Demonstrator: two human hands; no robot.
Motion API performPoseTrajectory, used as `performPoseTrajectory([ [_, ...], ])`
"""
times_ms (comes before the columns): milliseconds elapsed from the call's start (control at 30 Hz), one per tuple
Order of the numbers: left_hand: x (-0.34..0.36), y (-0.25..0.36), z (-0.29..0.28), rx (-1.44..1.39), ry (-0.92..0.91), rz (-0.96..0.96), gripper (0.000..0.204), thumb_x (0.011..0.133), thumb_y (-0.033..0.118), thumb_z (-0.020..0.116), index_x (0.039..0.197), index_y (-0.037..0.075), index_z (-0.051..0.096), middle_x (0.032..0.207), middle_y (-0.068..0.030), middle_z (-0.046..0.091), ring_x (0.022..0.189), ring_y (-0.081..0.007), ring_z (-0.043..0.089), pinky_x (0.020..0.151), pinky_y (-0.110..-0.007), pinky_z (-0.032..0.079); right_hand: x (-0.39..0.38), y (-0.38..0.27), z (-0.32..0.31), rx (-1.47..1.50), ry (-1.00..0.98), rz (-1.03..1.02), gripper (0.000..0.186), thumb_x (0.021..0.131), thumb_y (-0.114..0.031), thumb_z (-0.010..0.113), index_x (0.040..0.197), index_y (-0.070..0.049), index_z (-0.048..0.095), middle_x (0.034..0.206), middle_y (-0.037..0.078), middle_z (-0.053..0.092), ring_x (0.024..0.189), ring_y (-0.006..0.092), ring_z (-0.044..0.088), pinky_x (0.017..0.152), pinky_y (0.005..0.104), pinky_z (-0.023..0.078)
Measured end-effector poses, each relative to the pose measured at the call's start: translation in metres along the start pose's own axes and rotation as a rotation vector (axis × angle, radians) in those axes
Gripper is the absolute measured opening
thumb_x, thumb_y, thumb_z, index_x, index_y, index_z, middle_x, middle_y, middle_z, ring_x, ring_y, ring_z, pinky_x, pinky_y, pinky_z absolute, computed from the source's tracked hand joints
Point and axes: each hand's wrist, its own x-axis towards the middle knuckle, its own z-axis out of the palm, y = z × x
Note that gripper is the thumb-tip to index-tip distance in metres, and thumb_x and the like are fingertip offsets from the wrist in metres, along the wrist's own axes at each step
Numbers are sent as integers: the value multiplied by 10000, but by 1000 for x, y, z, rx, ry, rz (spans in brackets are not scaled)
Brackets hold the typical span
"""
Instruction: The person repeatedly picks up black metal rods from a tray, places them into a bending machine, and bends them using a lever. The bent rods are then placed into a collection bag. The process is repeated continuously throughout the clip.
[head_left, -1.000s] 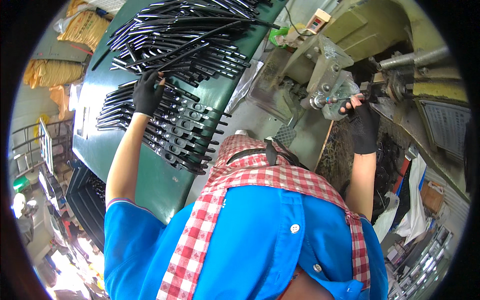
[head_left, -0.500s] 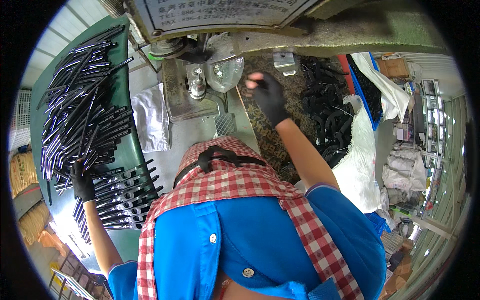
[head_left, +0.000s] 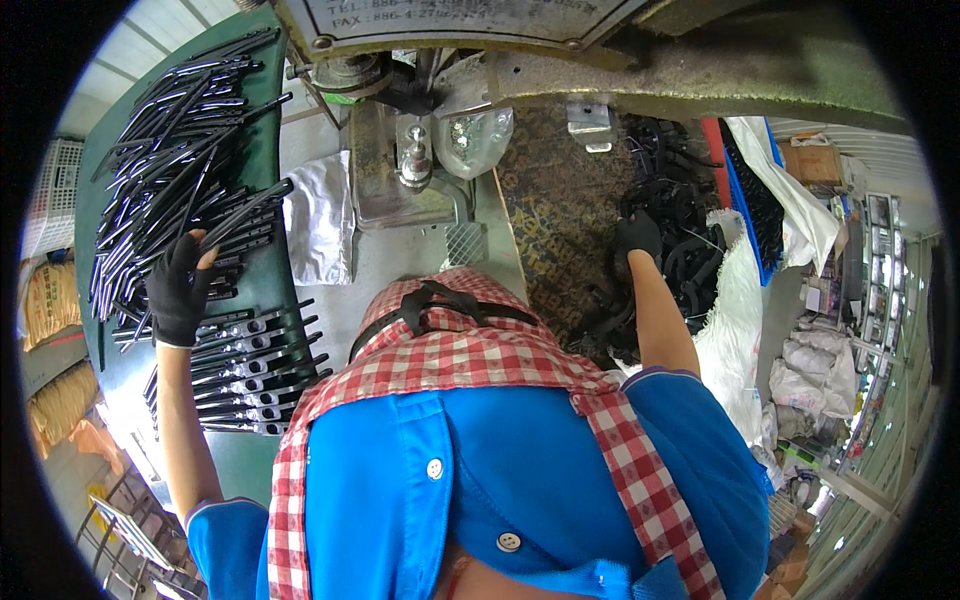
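Note:
My left hand [head_left: 180,290], in a black glove with bare fingertips, is at the heap of slim black rods [head_left: 160,170] on the green table. Its fingers are closed round a black rod [head_left: 250,208] that slants up and to the right. Below that hand lies a row of black rods with grey clamp-like ends [head_left: 262,368]. My right hand [head_left: 638,238], gloved alike, reaches into the pile of black curved parts [head_left: 688,195] on the right. Its fingers blend into the dark parts, so their grip is hidden.
Ahead stands a machine [head_left: 650,75] with a metal fixture [head_left: 414,165] beneath it. Beside the fixture sits a clear bag of small parts [head_left: 475,140]. A silvery plastic bag [head_left: 318,220] lies by the green table [head_left: 262,130]. A white woven sack [head_left: 730,340] borders the right pile.
My right hand has moved right and down, from beside the machine into the pile of black parts. My left hand has moved up along the heap and now holds a rod raised at an angle.

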Motion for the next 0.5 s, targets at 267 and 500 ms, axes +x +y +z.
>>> performPoseTrajectory([
  [267, 31, 53, 3, -146, -135, 124, 325, 880, 371, 568, 951, 55, 593, 704, -146, 612, 644, -350, 603, 547, -406, 444, 10, -27, -78, 749, 154, -76, 261, 868, -307, 579, 801, -62, 519, 835, 81, 575, 816, 231, 563, 691, 352, 468],
  [500, 55, 90, 18, -147, -179, 198, 356, 883, 412, 556, 852, 58, 577, 589, -166, 525, 563, -377, 539, 508, -460, 383, -68, -160, -181, 2163, -33, 227, 182, 870, -245, 573, 794, -81, 550, 723, 20, 495, 713, 162, 491, 731, 351, 468],
])
